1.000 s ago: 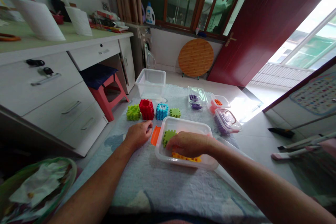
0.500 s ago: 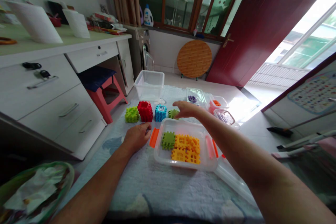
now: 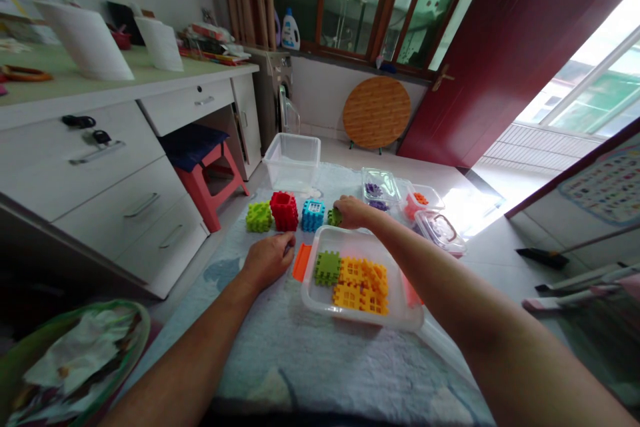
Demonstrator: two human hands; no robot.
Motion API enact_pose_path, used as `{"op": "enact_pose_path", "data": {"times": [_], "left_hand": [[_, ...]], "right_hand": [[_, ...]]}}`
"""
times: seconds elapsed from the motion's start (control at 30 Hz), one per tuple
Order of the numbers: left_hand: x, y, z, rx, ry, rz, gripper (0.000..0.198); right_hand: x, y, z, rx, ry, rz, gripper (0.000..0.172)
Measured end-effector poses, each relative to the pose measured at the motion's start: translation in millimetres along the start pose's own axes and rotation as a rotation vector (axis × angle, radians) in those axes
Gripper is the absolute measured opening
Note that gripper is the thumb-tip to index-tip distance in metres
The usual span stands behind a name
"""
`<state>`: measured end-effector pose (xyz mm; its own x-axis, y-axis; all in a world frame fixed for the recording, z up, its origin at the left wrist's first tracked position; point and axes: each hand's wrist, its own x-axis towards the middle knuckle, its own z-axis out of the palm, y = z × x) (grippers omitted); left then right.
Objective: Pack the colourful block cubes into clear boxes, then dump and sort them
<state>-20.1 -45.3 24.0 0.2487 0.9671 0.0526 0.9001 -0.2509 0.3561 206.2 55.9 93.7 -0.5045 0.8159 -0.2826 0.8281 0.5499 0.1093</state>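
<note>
Touching a green block (image 3: 333, 217), the outstretched right hand (image 3: 351, 212) hid whether its fingers clamped.
Left hand (image 3: 270, 257) lay curled, fingers together; bottle label (image 3: 289, 35) illegible.

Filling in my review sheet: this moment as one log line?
Right hand: at green toothed plastic block | Left hand: curled, on pale blue cloth | Translucent rectangular plastic box: holds green toothed plastic square, yellow plastic pieces
</note>
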Motion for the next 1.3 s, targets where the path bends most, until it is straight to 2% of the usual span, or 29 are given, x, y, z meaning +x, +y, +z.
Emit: {"op": "enact_pose_path", "data": {"times": [0.27,0.5,0.67,0.73,0.83,0.93,1.1,1.3], "left_hand": [[-1,1,-0.8,-0.005,-0.001,-0.012,0.014],[0,-1,1.6,0.001,-0.008,-0.014,0.013],[0,1,-1.0,0.007,-0.014,-0.031,0.015],[0,2,-2.0,0.002,-0.017,-0.035,0.016],[1,2,-2.0,-0.005,-0.015,-0.031,0.017],[1,1,-1.5,-0.001,-0.013,-0.028,0.016],[1,2,-2.8,0.006,-0.030,-0.039,0.016],[1,1,-2.8,0.021,-0.035,-0.036,0.017]], "right_hand": [[-10,7,-21,0.034,0.064,0.013,0.045],[-25,5,-44,0.059,0.100,0.007,0.038],[-69,-17,-78,0.203,0.258,-0.068,0.041],[-95,-32,-83,0.253,0.257,-0.119,0.044],[-125,-55,-75,0.264,0.184,-0.184,0.044],[-135,-74,-53,0.195,0.100,-0.203,0.044],[-116,-91,-23,0.087,0.015,-0.168,0.045],[-102,-94,-13,0.100,-0.050,-0.159,0.049]]}}
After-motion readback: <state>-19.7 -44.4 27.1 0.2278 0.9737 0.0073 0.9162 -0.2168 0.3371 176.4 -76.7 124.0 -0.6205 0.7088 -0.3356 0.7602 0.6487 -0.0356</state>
